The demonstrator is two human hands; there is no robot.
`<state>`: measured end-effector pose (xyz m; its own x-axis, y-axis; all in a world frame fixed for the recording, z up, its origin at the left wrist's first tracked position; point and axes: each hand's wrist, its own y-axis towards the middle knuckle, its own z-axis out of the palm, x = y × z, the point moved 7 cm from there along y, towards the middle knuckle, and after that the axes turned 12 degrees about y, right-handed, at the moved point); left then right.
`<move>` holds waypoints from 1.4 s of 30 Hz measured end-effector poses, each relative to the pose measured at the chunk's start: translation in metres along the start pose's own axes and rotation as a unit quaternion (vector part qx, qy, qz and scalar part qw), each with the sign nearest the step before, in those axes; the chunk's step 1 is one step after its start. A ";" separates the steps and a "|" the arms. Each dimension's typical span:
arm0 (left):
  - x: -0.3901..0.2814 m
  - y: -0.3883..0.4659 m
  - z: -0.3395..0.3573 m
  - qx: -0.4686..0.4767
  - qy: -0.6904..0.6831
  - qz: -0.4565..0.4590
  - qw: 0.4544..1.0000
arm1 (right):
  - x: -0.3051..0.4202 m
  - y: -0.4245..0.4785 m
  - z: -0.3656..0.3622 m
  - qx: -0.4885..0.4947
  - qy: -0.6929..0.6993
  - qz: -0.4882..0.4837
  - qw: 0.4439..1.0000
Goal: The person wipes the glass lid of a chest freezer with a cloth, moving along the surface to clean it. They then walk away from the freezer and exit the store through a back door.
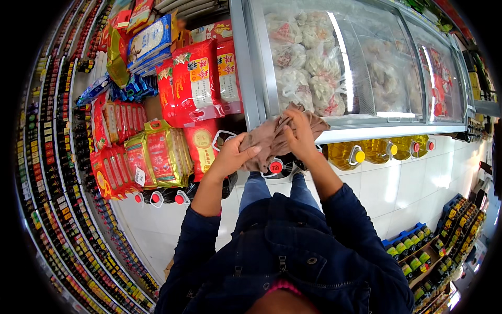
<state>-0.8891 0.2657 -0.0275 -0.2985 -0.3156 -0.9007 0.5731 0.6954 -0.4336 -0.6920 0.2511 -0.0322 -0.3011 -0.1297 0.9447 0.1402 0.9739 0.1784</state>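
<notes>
A crumpled brown cloth (266, 137) is held between my two hands, over the near left corner of a chest freezer (251, 74). My left hand (233, 155) grips its left end, thumb on top. Bunched folds of the cloth are in my right hand (300, 131), whose fingers bend over them. Beneath the freezer's glass lid lie bags of pale frozen food (323, 66). Below the cloth, a bottle's red cap (276, 166) shows near my legs.
Red rice bags (196, 78) and gold-edged packs (160, 153) are piled left of the freezer. Oil jugs (345, 155) stand on the floor along its front. Shelves of bottles (59, 157) curve along the far left. Crates of jars (411, 247) are at lower right.
</notes>
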 end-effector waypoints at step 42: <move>0.053 0.087 0.011 -0.251 0.530 -0.073 0.806 | -0.026 -0.107 0.071 0.210 0.123 0.299 0.923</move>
<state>-0.8470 0.3020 -0.1133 -0.9726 0.1264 -0.1954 0.1704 0.9586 -0.2282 -0.7661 0.1631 -0.0951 -0.0582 0.4663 0.8827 -0.1815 0.8645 -0.4686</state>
